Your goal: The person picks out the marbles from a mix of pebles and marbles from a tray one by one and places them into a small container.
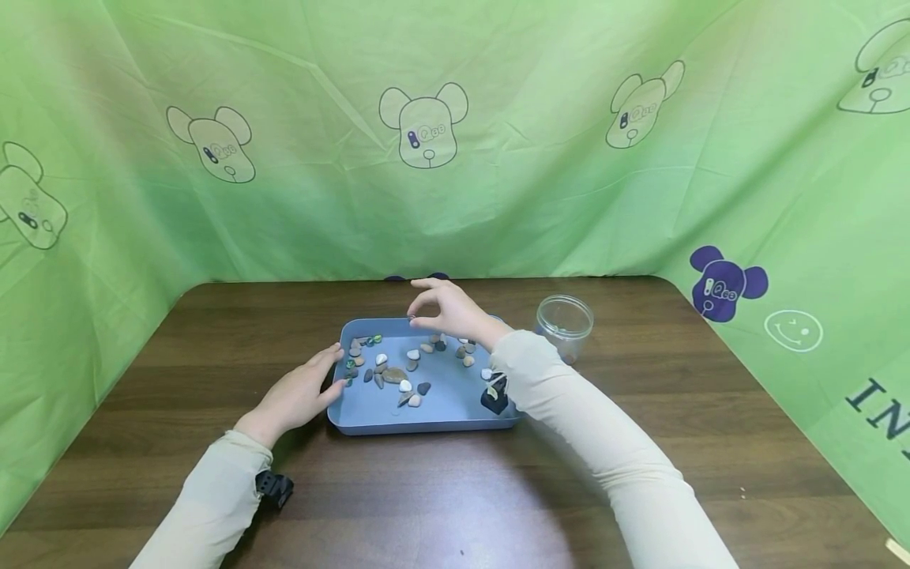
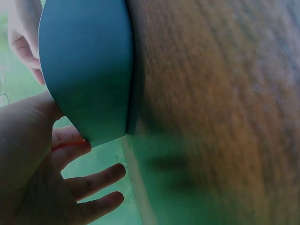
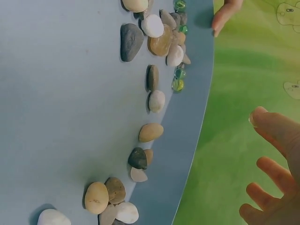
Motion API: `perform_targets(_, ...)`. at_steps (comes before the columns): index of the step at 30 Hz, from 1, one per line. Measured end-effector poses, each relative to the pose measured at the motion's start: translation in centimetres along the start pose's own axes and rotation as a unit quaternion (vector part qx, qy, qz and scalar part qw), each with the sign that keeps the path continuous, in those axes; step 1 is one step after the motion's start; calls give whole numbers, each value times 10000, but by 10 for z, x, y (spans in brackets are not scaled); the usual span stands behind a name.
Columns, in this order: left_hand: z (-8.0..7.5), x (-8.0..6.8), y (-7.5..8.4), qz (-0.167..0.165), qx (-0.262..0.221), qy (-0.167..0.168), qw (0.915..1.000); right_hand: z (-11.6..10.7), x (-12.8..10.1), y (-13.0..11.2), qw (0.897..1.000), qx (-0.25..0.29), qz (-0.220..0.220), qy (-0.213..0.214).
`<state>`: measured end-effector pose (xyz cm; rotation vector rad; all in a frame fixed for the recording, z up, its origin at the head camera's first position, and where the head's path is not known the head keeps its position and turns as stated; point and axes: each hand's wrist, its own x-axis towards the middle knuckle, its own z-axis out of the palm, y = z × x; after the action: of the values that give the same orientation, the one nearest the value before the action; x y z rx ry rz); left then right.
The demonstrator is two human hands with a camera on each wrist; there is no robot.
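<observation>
Two hands work at a blue tray [image 1: 370,419] of pebbles [image 1: 394,374] mid-bench: the left hand [image 1: 302,395], fingers straight, touches its left rim; the right hand [image 1: 444,310] hovers over the far edge, fingertips pinched, contents unclear. Right stands a clear jar [image 1: 565,324].

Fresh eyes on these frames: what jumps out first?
The blue tray at table centre, scattered with pebbles and a few green glass marbles. The right hand hovers over the tray's far edge with thumb and forefinger pinched together; whether they hold anything is too small to tell. The left hand rests against the tray's left rim, and a clear jar stands to the tray's right.
</observation>
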<state>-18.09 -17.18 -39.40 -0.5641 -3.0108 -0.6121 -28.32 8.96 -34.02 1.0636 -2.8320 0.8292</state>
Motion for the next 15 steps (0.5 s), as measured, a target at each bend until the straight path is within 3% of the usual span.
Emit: perform_targets(15, 1, 0, -1, -4, -7, 0, 10000, -7, -11, 4, 9999, 105, 59, 32)
